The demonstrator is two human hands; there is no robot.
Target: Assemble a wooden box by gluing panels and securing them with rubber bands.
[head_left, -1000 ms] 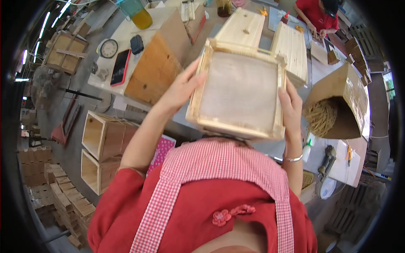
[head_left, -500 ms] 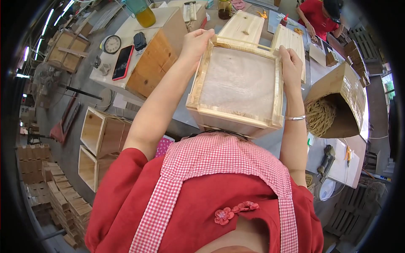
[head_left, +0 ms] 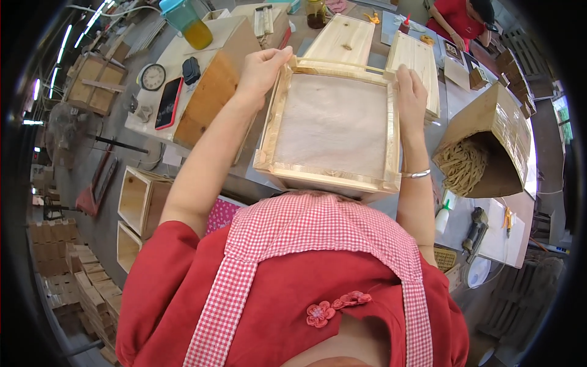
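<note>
A square wooden box [head_left: 333,122] with a pale panel inside its raised rim sits in front of my apron. A pale yellow rubber band [head_left: 342,63] is stretched across its far side, between my hands. My left hand [head_left: 264,72] is closed at the far left corner, thumb and forefinger pinching one end of the band. At the far right corner my right hand [head_left: 411,95] is closed on the other end, its fingers curled. Two tapered wooden boards [head_left: 345,46] lie just beyond the box.
An open carton [head_left: 501,128] of rubber bands stands right, near a glue bottle [head_left: 443,217] and a black tool [head_left: 476,232]. At left, a bench holds a phone [head_left: 169,104], a clock [head_left: 153,77] and a jug [head_left: 189,27]. Another person [head_left: 452,27] works far right.
The box and both my hands appear a little farther left and nearer in the picture, and the surroundings have shifted too. Both hands keep hold of the band.
</note>
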